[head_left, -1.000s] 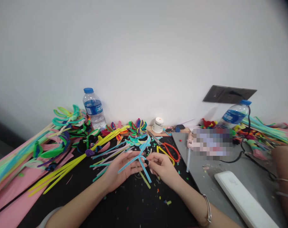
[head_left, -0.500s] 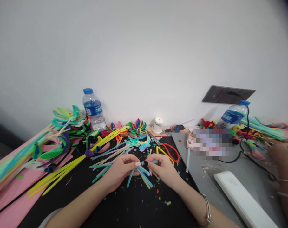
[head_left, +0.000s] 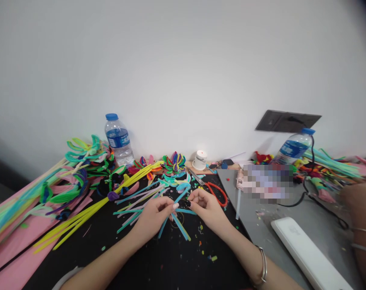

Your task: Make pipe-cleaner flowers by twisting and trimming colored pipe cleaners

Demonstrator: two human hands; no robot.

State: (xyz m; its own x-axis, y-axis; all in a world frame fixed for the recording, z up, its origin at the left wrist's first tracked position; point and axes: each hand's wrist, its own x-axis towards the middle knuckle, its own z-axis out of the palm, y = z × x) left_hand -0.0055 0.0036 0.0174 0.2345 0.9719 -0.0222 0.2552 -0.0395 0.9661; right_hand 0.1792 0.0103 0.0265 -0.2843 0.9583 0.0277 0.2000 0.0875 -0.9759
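My left hand (head_left: 159, 213) is closed in a pinch on several light-blue pipe cleaners (head_left: 180, 227), gripping them where they cross. Their ends spread out like spokes, one pointing up and away, others toward me. Just to the right, my right hand (head_left: 202, 207) has its thumb and forefinger together beside an end of the bunch; whatever lies between those fingertips is too small to make out. Loose pastel pipe cleaners (head_left: 131, 201) lie left of my left hand. Orange-handled scissors (head_left: 217, 194) rest beyond my right hand.
Yellow pipe cleaners (head_left: 80, 215) and finished fuzzy flowers (head_left: 174, 163) lie left and behind. Water bottles (head_left: 119, 139) stand by the wall. A white tub (head_left: 200, 160), a pink glue gun (head_left: 240, 179) and a long white case (head_left: 306, 253) are nearby. Another person's hand (head_left: 358, 201) is at far right.
My right hand has drawn slightly away from my left. One light-blue pipe cleaner now sticks up and away from the bunch, and the spokes are more spread.
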